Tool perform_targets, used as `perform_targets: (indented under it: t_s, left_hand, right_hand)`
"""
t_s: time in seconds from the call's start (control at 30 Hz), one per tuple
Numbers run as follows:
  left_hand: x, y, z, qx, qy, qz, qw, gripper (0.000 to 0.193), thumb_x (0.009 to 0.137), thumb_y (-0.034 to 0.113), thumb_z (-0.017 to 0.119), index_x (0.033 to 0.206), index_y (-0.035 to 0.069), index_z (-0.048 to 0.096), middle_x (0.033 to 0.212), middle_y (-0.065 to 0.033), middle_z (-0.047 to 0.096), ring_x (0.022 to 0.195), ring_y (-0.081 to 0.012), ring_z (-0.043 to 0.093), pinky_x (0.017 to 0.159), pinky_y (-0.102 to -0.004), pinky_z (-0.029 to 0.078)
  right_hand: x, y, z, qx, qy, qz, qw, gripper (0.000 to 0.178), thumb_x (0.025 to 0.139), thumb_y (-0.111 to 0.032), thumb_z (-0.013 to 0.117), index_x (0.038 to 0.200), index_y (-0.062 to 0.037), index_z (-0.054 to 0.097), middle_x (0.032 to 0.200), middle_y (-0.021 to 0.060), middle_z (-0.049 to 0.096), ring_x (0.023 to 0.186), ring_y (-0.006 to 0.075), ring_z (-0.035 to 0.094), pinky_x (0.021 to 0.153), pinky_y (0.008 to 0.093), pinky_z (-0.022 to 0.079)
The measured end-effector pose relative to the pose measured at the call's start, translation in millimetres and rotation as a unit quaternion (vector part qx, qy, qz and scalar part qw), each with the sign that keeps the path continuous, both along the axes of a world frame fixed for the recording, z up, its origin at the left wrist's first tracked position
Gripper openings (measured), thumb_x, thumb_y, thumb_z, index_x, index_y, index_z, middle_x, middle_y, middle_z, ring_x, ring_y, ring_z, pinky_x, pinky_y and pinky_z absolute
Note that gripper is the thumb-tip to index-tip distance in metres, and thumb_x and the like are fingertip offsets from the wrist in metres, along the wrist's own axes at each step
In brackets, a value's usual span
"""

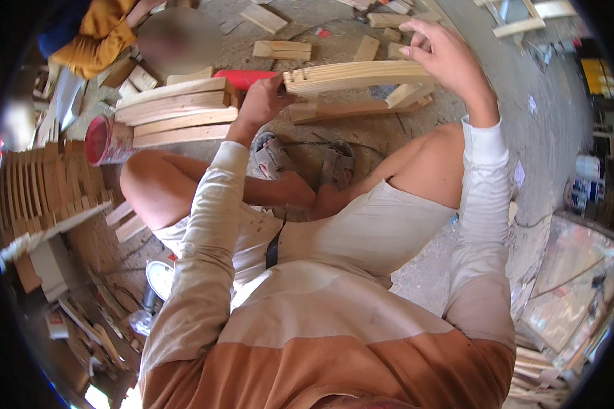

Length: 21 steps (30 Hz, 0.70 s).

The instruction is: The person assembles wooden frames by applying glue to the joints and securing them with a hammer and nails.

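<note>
A pale, slightly curved wooden board (358, 76) with notches at its left end stretches across in front of me, above other lumber. My left hand (260, 103) is closed at the board's left end, its fingertips partly hidden. Over the right end is my right hand (450, 63), fingers loosely bent and apart; whether its palm touches the wood I cannot tell. Just behind my left hand lies a red object (242, 78), mostly covered. Beneath the board rests another length of wood (355, 110) on the floor.
Stacked timbers (181, 116) and a red bucket (99, 140) are at the left. Wood offcuts (283, 50) are scattered on the far floor. Another person in an orange sleeve (99, 41) is at the far left. A slatted wood stack (44, 184) stands beside my left knee.
</note>
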State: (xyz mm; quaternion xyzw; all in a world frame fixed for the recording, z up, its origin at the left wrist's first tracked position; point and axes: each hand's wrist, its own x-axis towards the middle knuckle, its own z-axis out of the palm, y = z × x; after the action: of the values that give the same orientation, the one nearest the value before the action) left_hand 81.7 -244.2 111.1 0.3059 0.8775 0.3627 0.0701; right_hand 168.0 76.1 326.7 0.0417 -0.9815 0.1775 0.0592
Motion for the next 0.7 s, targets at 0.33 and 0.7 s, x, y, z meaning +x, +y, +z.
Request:
perform_targets:
  t_s: [0.33, 0.7]
  left_hand:
    - [5, 13, 22, 0.010, 0.024, -0.035, 0.999, 0.042, 0.078, 0.015, 0.082, 0.115, 0.002, 0.067, 0.096, -0.0179, 0.073, 0.084, -0.0288, 0.072, 0.074, -0.0373, 0.054]
    - [-1, 4, 6, 0.063, -0.011, -0.044, 0.997, 0.037, 0.078, 0.015, 0.082, 0.109, 0.001, 0.067, 0.091, -0.0163, 0.073, 0.078, -0.0274, 0.071, 0.071, -0.0368, 0.055]
  right_hand:
    - [41, 203, -105, -0.288, -0.025, -0.388, 0.875, 0.071, 0.084, -0.045, 0.077, 0.136, -0.0010, 0.056, 0.124, 0.0225, 0.066, 0.109, 0.0345, 0.067, 0.089, 0.0436, 0.054]
    - [30, 172, -182, -0.693, -0.030, -0.338, 0.635, 0.053, 0.093, -0.029, 0.073, 0.135, -0.0047, 0.050, 0.126, 0.0185, 0.059, 0.114, 0.0353, 0.060, 0.097, 0.0485, 0.053]
